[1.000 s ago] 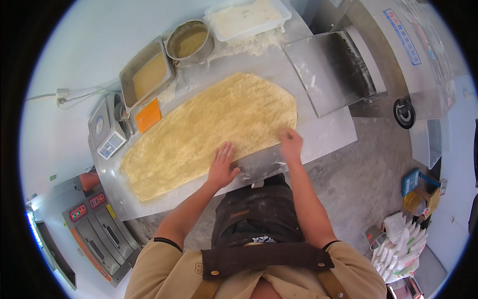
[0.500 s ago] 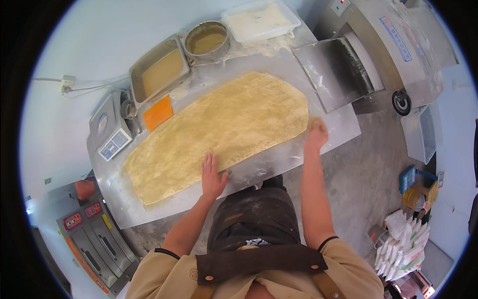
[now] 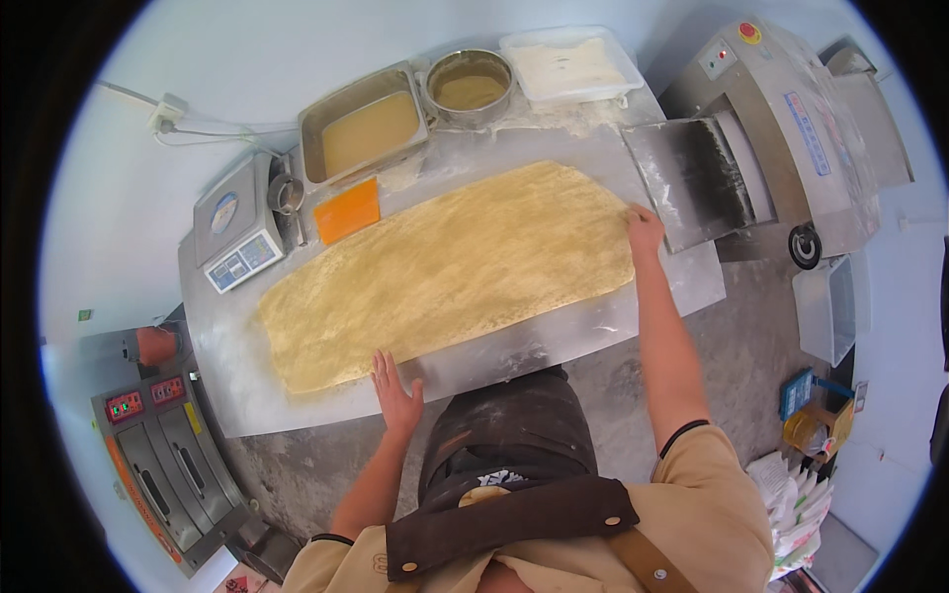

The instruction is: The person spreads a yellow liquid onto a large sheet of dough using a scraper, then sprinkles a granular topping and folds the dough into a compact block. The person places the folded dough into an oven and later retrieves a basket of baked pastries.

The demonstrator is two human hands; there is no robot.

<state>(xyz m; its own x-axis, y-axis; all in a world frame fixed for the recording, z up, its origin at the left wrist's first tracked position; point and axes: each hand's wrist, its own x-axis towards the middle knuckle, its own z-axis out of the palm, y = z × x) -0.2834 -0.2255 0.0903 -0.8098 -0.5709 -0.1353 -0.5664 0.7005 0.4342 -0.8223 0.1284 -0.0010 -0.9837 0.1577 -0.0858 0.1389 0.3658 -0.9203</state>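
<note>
A long sheet of yellowish dough [image 3: 455, 272] lies flat on the metal worktable [image 3: 583, 321], its surface streaked and dusted. My left hand [image 3: 397, 395] is open at the near edge of the sheet, fingers stretched out and the tips touching the dough's edge. At the far right corner of the sheet, my right hand [image 3: 647, 230] is closed in a pinch on the dough's edge. Between the far edge of the dough and the steel pan lies an orange scraper [image 3: 347, 211].
Along the back stand a digital scale [image 3: 237, 222], a rectangular steel pan [image 3: 314, 127] of pale liquid, a round pan [image 3: 473, 114] and a white flour tub [image 3: 563, 97]. A dough sheeter [image 3: 771, 148] adjoins the right end. A deck oven [image 3: 173, 465] stands lower left.
My right hand has moved away from me along the dough's right end and now grips its corner. My left hand has slid left along the near edge. The whole view has shifted slightly.
</note>
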